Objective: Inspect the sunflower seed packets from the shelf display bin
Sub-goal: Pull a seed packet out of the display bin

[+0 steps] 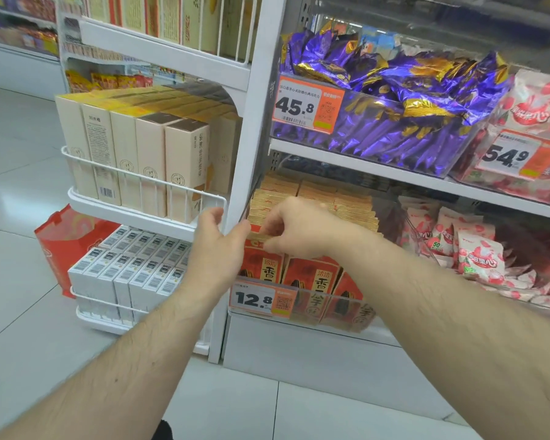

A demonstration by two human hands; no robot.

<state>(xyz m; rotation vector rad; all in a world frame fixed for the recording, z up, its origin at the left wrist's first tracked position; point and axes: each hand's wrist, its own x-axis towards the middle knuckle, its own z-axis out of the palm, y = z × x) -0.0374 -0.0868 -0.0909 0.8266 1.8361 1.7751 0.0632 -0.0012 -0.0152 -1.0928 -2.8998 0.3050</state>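
The right hand (294, 228) pinches the top of a front sunflower seed packet (261, 268) at the display bin's (327, 304) left front corner. The left hand (218, 249) seems to hold its edge. A careless pull could drag out neighbouring packets.

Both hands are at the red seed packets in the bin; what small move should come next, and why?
Probably lift the front packet clear of the bin: the right hand pinches its top edge, the left hand steadies it, and its face sits half hidden behind the price tag.
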